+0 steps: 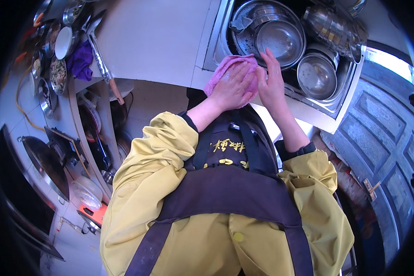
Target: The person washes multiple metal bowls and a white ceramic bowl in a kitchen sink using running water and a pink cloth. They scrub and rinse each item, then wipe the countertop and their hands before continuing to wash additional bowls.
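A folded pink cloth [215, 79] is at the front edge of the counter beside the sink. My left hand [232, 86] lies across it and holds it, fingers together; the thumb's grip underneath is hidden. Just to the right, my right hand [272, 83] is open, its fingers stretched up and slightly apart, with its thumb side against or very near the cloth's right edge. Beyond the hands stands the metal sink [308, 103], holding a wide steel basin [244, 43] with a steel bowl [280, 39] in it.
Stacked steel pots [331, 27] and another bowl [316, 76] fill the sink's right side. Along the left stand small dishes of food [58, 76], a purple cloth [80, 60] and a wooden-handled ladle [101, 60] overhanging the edge. A wok [43, 161] is lower left, a panelled door [372, 138] right.
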The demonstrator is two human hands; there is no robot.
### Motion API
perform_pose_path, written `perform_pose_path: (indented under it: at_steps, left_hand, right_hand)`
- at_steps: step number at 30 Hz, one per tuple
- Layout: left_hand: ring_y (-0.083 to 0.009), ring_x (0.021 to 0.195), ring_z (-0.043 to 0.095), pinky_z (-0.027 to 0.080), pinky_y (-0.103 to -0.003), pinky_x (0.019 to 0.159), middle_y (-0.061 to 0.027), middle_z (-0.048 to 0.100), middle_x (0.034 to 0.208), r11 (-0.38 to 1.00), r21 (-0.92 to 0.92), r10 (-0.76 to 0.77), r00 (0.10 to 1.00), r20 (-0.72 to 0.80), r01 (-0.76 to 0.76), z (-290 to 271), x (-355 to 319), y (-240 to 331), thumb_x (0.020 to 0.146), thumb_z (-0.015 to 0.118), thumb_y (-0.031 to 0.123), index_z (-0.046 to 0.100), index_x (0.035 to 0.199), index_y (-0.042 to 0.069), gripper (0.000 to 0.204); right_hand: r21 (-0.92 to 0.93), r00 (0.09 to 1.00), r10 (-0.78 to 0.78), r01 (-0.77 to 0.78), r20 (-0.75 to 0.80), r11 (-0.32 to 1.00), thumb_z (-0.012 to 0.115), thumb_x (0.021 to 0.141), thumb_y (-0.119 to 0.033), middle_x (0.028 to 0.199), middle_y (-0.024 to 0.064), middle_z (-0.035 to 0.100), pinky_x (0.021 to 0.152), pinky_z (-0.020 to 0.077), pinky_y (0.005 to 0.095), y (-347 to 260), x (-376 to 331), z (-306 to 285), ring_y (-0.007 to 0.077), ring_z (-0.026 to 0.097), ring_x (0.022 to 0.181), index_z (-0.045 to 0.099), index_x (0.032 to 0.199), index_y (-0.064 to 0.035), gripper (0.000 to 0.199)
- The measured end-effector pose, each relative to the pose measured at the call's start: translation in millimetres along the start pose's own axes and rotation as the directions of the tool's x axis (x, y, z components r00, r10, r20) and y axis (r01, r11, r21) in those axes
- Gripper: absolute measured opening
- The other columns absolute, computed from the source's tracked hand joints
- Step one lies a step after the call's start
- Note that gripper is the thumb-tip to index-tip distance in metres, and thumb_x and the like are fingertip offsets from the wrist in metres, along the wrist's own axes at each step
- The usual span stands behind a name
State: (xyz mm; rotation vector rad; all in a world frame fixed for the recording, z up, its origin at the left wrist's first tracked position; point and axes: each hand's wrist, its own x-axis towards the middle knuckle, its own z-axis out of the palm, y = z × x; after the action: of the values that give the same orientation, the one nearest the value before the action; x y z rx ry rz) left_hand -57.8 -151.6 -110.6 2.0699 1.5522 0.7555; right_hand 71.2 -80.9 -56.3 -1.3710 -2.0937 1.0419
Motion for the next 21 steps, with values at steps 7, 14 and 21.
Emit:
perform_pose_path:
  at_steps: [7, 14, 21]
  left_hand:
    - [-0.0333, 0.099, 0.053, 0.043, -0.041, 0.085, -0.0111, 0.057, 0.103, 0.993, -0.099, -0.076, 0.987, -0.144, 0.062, -21, 10, -7, 0.075, 0.059, 0.018, 0.054, 0.101, 0.006, 0.029]
    - [-0.0198, 0.088, 0.058, 0.048, -0.033, 0.074, -0.0147, 0.057, 0.1, 0.012, -0.95, -0.702, 0.679, 0.215, 0.313, -52, 28, -17, 0.095, 0.037, 0.034, 0.044, 0.11, -0.006, 0.043]
    - [-0.0317, 0.094, 0.049, 0.041, -0.041, 0.084, -0.0205, 0.051, 0.1, 0.72, -0.225, -0.685, 0.723, -0.088, 0.656, -82, -22, -51, 0.088, 0.049, 0.026, 0.058, 0.099, -0.001, 0.031]
  right_hand:
    - [-0.011, 0.996, -0.054, 0.055, 0.075, 0.998, 0.059, 0.079, -0.013, 0.13, 0.0201, 0.039, 0.102, 0.0295, 0.0402, -9, -4, -5, 0.0348, 0.034, 0.124, 0.042, 0.124, -0.0019, 0.049]
    - [-0.031, 0.904, -0.387, 0.399, 0.184, 0.916, 0.071, 0.067, -0.019, 0.134, 0.0182, 0.032, 0.103, 0.0302, 0.0423, -38, -1, 17, 0.0353, 0.033, 0.124, 0.036, 0.131, -0.0066, 0.074]
    - [-0.139, 0.885, -0.405, 0.442, 0.231, 0.886, 0.067, 0.067, -0.018, 0.135, 0.0168, 0.034, 0.101, 0.0302, 0.0449, -26, 18, 91, 0.0332, 0.036, 0.122, 0.04, 0.129, -0.0063, 0.069]
